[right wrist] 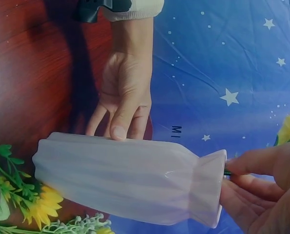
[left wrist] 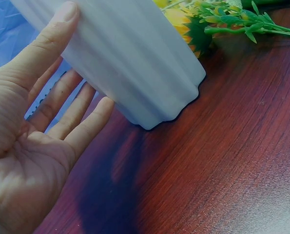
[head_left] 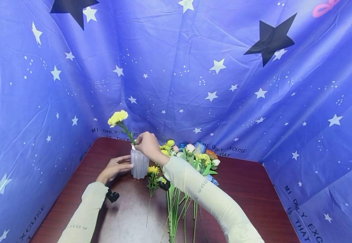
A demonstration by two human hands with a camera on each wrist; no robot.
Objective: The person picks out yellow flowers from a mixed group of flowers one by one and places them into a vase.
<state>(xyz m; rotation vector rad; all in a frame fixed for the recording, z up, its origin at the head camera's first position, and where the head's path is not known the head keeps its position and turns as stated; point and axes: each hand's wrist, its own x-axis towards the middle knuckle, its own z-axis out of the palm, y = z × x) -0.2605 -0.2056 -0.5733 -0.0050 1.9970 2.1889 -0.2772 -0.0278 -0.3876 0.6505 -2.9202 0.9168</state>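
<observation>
A pale ribbed vase (head_left: 140, 165) stands upright on the table. My left hand (head_left: 116, 168) touches its left side, fingers fairly straight; in the left wrist view the thumb and fingertips of that hand (left wrist: 42, 112) rest against the vase (left wrist: 130, 63). At the vase's mouth, my right hand (head_left: 148, 145) pinches the green stem of a yellow flower (head_left: 118, 117), whose bloom leans up and left above the rim. The right wrist view shows the right hand (right wrist: 266, 187) with thumb and fingers on the stem beside the rim of the vase (right wrist: 120, 178). The stem's lower end is hidden.
Right of the vase, under and beside my right forearm, lies a pile of flowers with long green stems (head_left: 173, 212). A small yellow flower sprig (head_left: 153, 179) lies by the vase's base. Blue star-patterned cloth (head_left: 170, 67) surrounds the dark red table (head_left: 240, 182).
</observation>
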